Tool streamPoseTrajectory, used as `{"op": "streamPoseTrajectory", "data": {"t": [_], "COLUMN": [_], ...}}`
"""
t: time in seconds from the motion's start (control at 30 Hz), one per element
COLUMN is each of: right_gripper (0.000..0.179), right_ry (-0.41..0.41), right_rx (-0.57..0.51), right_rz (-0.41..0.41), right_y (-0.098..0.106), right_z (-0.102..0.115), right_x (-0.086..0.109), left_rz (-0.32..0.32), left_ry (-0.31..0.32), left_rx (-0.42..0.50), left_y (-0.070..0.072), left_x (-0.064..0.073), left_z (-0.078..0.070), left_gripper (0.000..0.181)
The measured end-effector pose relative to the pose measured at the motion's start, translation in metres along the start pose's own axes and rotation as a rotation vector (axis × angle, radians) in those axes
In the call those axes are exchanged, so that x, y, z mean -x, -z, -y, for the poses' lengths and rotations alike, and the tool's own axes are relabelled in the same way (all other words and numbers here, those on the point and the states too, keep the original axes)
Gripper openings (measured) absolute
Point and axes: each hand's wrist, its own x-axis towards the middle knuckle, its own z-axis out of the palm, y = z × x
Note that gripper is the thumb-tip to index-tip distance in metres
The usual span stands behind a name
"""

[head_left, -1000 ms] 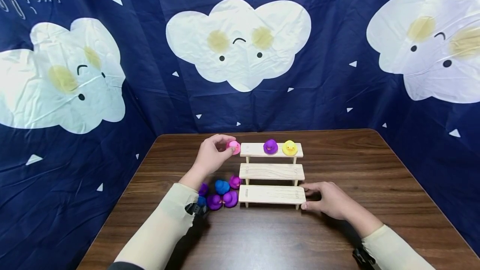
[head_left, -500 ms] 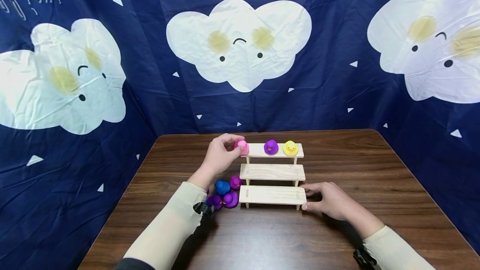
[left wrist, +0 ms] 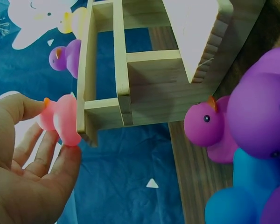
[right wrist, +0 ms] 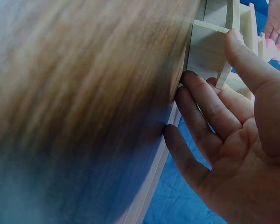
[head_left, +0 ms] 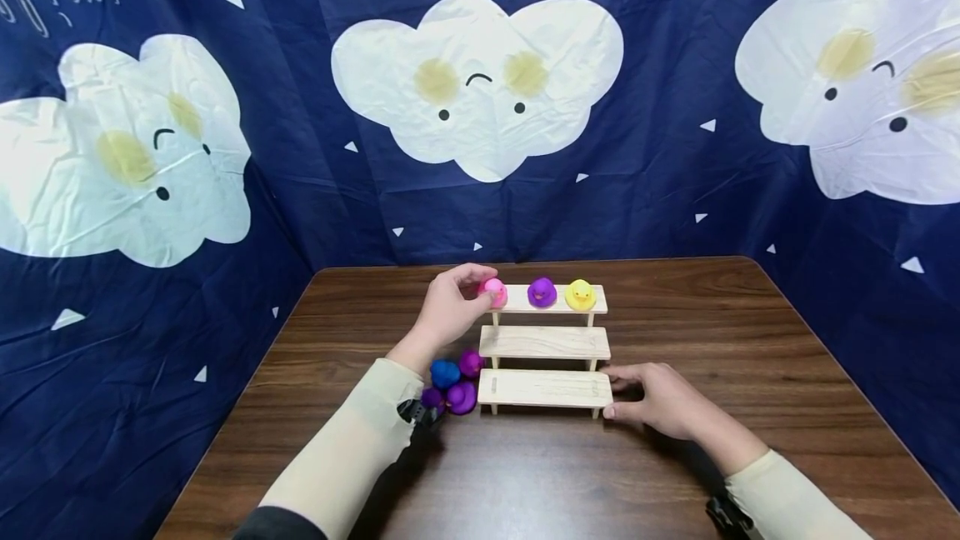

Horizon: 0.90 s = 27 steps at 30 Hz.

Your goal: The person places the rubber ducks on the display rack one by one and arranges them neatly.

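My left hand (head_left: 448, 307) pinches a pink rubber duck (left wrist: 67, 120) between thumb and fingers, at the left end of the top step of a three-step wooden stand (head_left: 543, 343). In the left wrist view the duck's base meets the step's surface. Further right on that step sit a purple rubber duck (head_left: 542, 292) and a yellow rubber duck (head_left: 581, 296). My right hand (head_left: 663, 400) holds the right end of the lowest step, thumb at its front edge and fingers behind. The two lower steps carry no ducks.
Left of the stand several loose ducks lie on the brown wooden table (head_left: 540, 473), among them a blue duck (head_left: 444, 372), a magenta duck (head_left: 471, 363) and a purple duck (head_left: 461, 397). My left forearm partly covers this group. A dark blue cloud-print cloth (head_left: 480, 215) hangs behind the table.
My left hand has moved right with the pink duck, from beside the top step to over its left end. My right hand and the stand have stayed put.
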Motion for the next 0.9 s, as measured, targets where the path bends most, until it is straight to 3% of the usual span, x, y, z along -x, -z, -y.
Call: {"op": "streamPoseTrajectory", "data": {"t": [0.9], "right_gripper": [0.057], "right_ry": [0.002], "right_rx": [-0.007], "right_rz": [-0.001], "right_y": [0.0], "right_z": [-0.002], "right_x": [-0.001], "left_rz": [0.047], "left_ry": [-0.012], "left_rx": [-0.013], "left_y": [-0.011], "left_x": [-0.007], "left_z": [0.003], "left_gripper": [0.021]}}
